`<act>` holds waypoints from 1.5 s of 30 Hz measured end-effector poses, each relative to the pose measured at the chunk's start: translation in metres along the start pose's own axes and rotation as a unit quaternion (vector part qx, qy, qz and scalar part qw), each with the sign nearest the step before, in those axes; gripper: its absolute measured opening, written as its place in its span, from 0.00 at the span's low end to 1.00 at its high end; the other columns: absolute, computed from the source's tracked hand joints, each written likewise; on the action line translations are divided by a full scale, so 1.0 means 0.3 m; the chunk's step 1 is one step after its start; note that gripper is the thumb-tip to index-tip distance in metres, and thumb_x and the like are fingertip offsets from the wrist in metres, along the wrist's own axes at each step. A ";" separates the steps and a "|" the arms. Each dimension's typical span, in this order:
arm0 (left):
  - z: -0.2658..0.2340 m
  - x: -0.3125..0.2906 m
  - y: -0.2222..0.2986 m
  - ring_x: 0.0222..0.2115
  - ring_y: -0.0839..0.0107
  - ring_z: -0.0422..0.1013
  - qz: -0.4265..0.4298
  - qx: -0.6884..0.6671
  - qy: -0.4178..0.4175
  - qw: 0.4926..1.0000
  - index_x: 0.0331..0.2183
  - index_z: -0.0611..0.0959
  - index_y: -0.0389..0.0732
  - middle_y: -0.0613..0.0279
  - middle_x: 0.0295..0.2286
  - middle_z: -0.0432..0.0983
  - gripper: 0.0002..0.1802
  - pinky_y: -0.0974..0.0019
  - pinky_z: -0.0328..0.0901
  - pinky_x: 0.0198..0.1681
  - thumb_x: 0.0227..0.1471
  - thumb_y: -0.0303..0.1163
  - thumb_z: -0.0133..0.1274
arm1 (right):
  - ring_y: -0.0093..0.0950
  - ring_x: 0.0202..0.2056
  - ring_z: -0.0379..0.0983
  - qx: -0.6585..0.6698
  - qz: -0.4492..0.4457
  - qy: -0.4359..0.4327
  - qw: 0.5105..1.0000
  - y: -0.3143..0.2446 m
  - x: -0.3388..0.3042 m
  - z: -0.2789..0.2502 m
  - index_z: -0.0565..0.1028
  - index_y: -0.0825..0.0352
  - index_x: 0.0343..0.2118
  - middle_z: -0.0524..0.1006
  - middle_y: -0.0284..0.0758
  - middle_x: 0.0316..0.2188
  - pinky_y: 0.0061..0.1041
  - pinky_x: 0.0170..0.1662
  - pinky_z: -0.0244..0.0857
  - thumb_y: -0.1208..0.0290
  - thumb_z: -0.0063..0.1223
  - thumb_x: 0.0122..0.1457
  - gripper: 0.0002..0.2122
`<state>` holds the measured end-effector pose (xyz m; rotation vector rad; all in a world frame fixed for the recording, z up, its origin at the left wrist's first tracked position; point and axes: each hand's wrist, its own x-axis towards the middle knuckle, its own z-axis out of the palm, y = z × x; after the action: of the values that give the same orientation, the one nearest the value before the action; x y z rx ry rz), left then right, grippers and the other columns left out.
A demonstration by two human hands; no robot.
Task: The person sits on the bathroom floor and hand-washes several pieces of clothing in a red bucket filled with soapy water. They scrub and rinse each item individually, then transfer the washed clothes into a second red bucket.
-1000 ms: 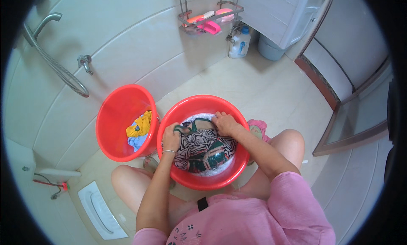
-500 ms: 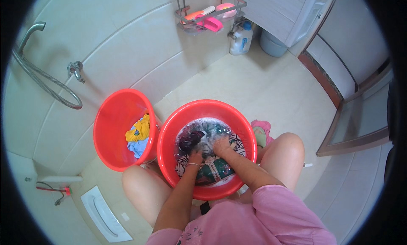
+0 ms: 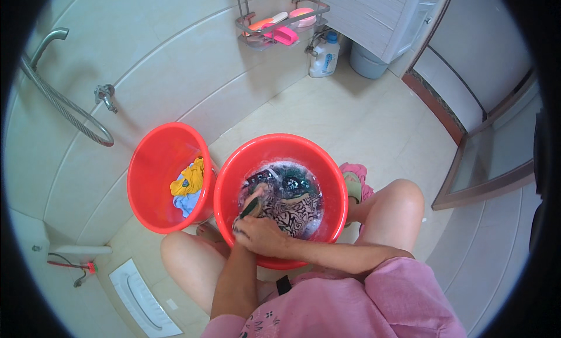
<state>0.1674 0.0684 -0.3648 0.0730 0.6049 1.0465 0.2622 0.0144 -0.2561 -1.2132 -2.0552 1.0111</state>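
Observation:
A red basin (image 3: 225, 168) of soapy water stands between my knees. Wet clothes fill it: a zebra-striped cloth (image 3: 295, 215) lies in front, darker pieces behind. At the basin's left side my right hand (image 3: 263, 236) crosses over my left wrist, its fingers curled on a dark green garment (image 3: 253, 207). Just beyond, my left hand (image 3: 257, 193) shows in part, closed against the same garment; suds and my right hand hide the rest of it.
A red bucket (image 3: 140, 174) on the left holds a yellow garment (image 3: 191, 175) and a light blue one (image 3: 186, 203). Right of the basin lies pink cloth (image 3: 361, 177) by my foot. A detergent bottle (image 3: 325, 56), grey bucket (image 3: 367, 60) and wall rack (image 3: 283, 23) are at the back.
Both hands were apart and deep in the suds mid-basin; now they are together at its left side. The striped cloth has come up in front, where a green piece was.

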 end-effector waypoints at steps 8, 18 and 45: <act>0.155 -0.013 -0.177 0.39 0.64 0.72 -0.026 0.029 0.107 0.993 0.41 0.78 0.43 0.59 0.39 0.76 0.17 0.59 0.68 0.44 0.57 0.43 0.44 | 0.41 0.28 0.75 -0.057 0.167 0.156 0.972 0.358 0.195 -0.214 0.78 0.64 0.25 0.76 0.42 0.24 0.38 0.34 0.70 0.61 0.51 0.46 0.11; 0.085 -0.059 -0.090 0.40 0.63 0.72 -0.052 -0.084 -0.018 0.995 0.40 0.78 0.44 0.59 0.41 0.75 0.18 0.59 0.70 0.41 0.56 0.44 0.42 | 0.37 0.30 0.73 -0.085 -0.070 0.162 0.981 0.171 0.078 -0.019 0.73 0.61 0.21 0.73 0.39 0.27 0.40 0.31 0.68 0.64 0.55 0.40 0.08; -0.024 0.158 0.000 0.53 0.49 0.59 0.197 0.838 0.129 0.493 0.55 0.63 0.45 0.47 0.55 0.56 0.40 0.53 0.59 0.54 0.39 0.34 0.62 | 0.42 0.44 0.68 -0.363 0.085 -0.053 0.926 0.538 0.186 -0.200 0.59 0.49 0.58 0.66 0.40 0.48 0.44 0.46 0.64 0.67 0.52 0.52 0.28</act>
<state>0.1805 0.1061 -0.3912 1.9083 1.7801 0.4673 0.3604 0.1343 -0.3497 -1.7445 -2.5485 0.3662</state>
